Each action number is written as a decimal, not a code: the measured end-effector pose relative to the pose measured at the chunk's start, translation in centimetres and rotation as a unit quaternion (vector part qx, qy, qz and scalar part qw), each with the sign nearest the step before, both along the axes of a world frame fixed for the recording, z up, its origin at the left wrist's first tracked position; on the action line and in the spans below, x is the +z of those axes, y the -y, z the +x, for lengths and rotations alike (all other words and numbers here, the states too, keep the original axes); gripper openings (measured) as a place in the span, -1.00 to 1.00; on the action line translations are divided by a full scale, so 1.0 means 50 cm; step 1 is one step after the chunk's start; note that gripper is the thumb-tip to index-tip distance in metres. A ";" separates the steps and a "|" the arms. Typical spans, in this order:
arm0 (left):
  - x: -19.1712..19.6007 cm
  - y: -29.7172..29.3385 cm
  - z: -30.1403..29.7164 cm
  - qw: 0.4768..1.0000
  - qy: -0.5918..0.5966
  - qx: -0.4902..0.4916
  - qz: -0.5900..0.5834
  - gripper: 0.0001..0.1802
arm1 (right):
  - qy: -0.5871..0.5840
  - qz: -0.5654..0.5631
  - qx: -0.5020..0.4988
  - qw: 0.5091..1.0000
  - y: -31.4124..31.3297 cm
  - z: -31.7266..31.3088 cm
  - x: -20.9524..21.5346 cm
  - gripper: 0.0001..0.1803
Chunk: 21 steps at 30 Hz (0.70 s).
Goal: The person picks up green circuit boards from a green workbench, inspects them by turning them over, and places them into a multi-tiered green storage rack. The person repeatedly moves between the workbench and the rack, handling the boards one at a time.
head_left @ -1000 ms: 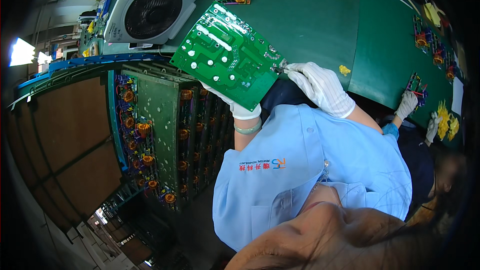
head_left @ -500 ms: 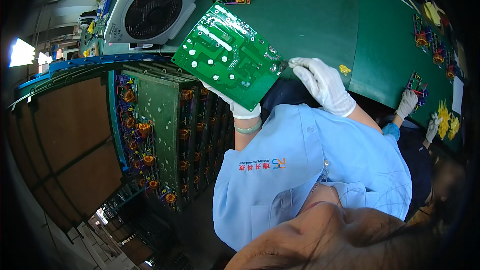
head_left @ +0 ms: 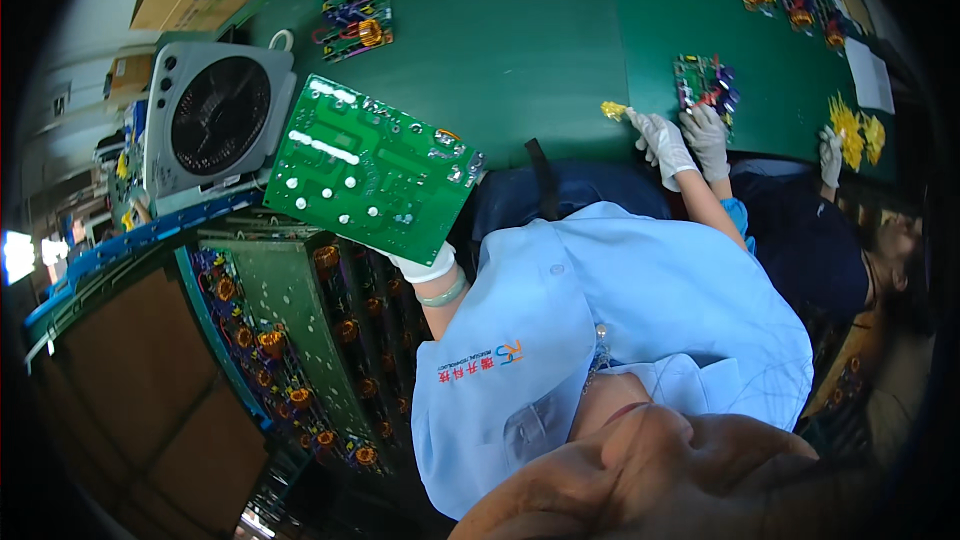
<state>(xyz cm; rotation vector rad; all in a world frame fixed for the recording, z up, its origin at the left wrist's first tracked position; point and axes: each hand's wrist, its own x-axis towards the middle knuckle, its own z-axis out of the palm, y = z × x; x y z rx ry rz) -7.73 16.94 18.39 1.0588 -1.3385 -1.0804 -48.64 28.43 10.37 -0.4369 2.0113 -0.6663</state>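
While going from the far left, notice first a grey fan (head_left: 220,115) on the green bench (head_left: 540,50), now lower and more to the left in the view than half a second ago, perhaps because of a turned head. Below the fan, see boards with copper coils (head_left: 226,288) beside an upright green panel (head_left: 275,285). Right next to the fan, find the green circuit board (head_left: 370,175), tilted, with the soldered face toward the camera, and held up as before by the left hand (head_left: 427,265) from beneath. Cannot tell how far curled, with the fingers hidden behind the board.

Further right, see a small yellow piece (head_left: 613,111), lying in the same place on the bench. Notice there, as main change, the right hand (head_left: 662,147), taken away from the board's right corner and now stretched to this piece, with fingers partly extended and tips at its edge. Cannot say whether pinched or only touched. For the work in hand, judge this as a passage from handling the corner to reaching for material, with the board kept waiting at left.

Just beside, do not confuse with a co-worker's gloved hand (head_left: 708,143) on another board (head_left: 692,80).
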 end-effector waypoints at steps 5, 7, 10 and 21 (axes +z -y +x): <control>-0.007 0.014 0.011 0.999 0.034 -0.013 -0.011 -0.19 | 0.124 -0.116 -0.101 0.980 -0.043 0.014 -0.107 -0.54; -0.008 0.017 0.014 0.999 0.043 -0.013 -0.013 -0.20 | 0.141 -0.148 -0.130 0.970 -0.037 0.016 -0.136 -0.56; -0.010 0.018 0.018 0.998 0.055 -0.016 -0.013 -0.21 | 0.119 -0.091 -0.140 0.979 -0.036 0.020 -0.165 -0.57; -0.014 0.022 0.021 0.996 0.081 -0.019 -0.018 -0.26 | 0.100 -0.063 -0.143 0.983 -0.033 0.009 -0.185 -0.62</control>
